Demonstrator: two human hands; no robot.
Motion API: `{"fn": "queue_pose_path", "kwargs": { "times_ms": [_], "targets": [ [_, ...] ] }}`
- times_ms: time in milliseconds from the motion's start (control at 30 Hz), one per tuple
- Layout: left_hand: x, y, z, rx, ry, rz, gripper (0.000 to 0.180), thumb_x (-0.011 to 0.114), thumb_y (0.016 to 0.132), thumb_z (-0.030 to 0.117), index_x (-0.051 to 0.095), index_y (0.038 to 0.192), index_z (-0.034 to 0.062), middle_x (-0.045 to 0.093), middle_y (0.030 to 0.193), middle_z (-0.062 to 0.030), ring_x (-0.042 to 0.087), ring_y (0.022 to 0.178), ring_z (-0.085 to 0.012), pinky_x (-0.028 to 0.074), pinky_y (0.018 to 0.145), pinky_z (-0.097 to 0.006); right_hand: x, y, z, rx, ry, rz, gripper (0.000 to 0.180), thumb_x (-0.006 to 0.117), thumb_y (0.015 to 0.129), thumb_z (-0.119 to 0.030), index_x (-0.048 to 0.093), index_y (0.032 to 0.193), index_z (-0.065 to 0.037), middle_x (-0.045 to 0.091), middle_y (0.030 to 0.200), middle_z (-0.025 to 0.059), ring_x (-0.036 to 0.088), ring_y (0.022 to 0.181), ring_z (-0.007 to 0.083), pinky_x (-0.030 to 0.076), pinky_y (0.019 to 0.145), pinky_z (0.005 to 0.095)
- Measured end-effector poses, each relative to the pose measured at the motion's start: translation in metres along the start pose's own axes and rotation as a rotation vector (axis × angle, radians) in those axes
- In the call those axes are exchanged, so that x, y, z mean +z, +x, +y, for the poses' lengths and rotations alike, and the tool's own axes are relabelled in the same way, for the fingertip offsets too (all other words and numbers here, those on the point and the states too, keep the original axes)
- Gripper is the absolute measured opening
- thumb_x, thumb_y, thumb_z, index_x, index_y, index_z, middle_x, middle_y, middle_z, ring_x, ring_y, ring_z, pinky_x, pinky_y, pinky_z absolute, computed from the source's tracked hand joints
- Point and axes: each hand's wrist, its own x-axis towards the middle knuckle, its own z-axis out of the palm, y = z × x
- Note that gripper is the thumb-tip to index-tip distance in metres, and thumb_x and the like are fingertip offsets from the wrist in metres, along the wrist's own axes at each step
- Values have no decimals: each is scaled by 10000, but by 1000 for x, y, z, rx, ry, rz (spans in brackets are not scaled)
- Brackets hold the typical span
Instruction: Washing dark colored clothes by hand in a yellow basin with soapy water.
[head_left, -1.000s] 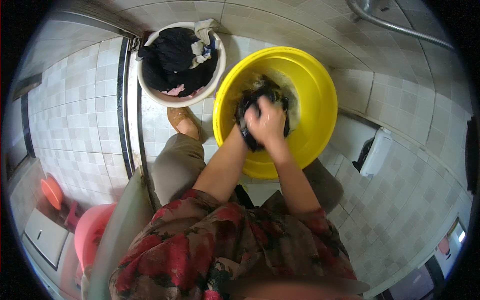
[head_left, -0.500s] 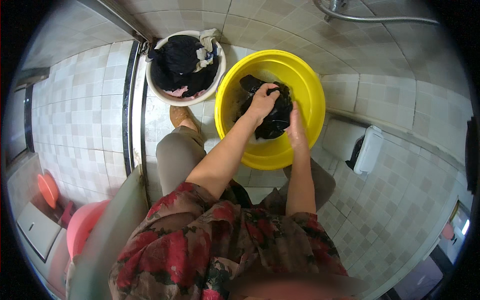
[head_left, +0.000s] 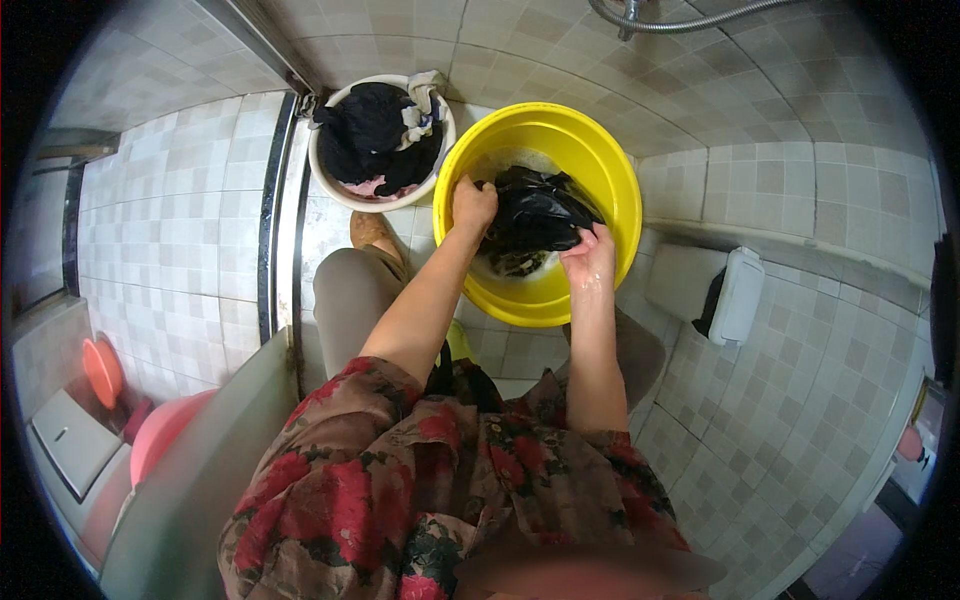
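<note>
Right hand (head_left: 590,257) fingertips pinching the black cloth (head_left: 540,212) by its near-right edge; left hand (head_left: 474,208) fingers curled onto its left side, 2 holds, seemingly spreading it. It's inside the yellow basin (head_left: 622,205), whose walls presumably contain those suds (head_left: 537,160), and the white basin (head_left: 447,150) of clothes (head_left: 370,122) sits just off the far-left rim.

No text, label, number or sign (large or small) can be read.

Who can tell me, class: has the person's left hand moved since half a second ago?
Yes. Judged against the yellow tub, the left hand has moved left, from over the black cloth near the tub's middle to near the left rim.
</note>
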Motion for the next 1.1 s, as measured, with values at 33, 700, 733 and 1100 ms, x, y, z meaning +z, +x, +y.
{"fn": "queue_pose_path", "kwargs": {
  "times_ms": [33, 700, 733, 1100],
  "targets": [
    [4, -3, -2, -13, 103, 49, 416, 576, 820, 251, 565, 1153, 1, 636, 1009, -226, 601, 991, -342, 451, 888, -372, 6, -14, -4, -7, 3, -7, 104, 437, 887, -134, 507, 903, -59, 519, 578, 1, 557, 603, 173, 524, 690, 343],
    [1, -15, 60, -235, -834, -470, 175, 554, 907, 153, 664, 844, 33, 648, 749, -27, 570, 602, -109, 456, 553, -259, -42, 17, -9, -669, -1394, -232, 583, 675, 766, -229, 463, 1260, -2, 532, 1166, 242, 513, 1081, 406, 415, 939, 418],
    [-2, -22, 70, -238, -858, -494, 178, 558, 904, 156, 668, 862, 23, 653, 756, -35, 581, 608, -115, 462, 559, -255, -30, 18, -3, -785, -1528, -287, 649, 705, 740, -228, 440, 1292, -11, 519, 1181, 240, 488, 1109, 408, 385, 969, 409],
    [8, -32, 62, 108, -437, -239, 473, 529, 892, 369, 511, 1238, 47, 620, 1021, -160, 580, 977, -286, 444, 864, -354, 1, 22, -11, -387, -49, -67, 378, 465, 857, -62, 466, 1223, 31, 545, 1185, 140, 564, 1044, 256, 462, 901, 381]
  ]
}}
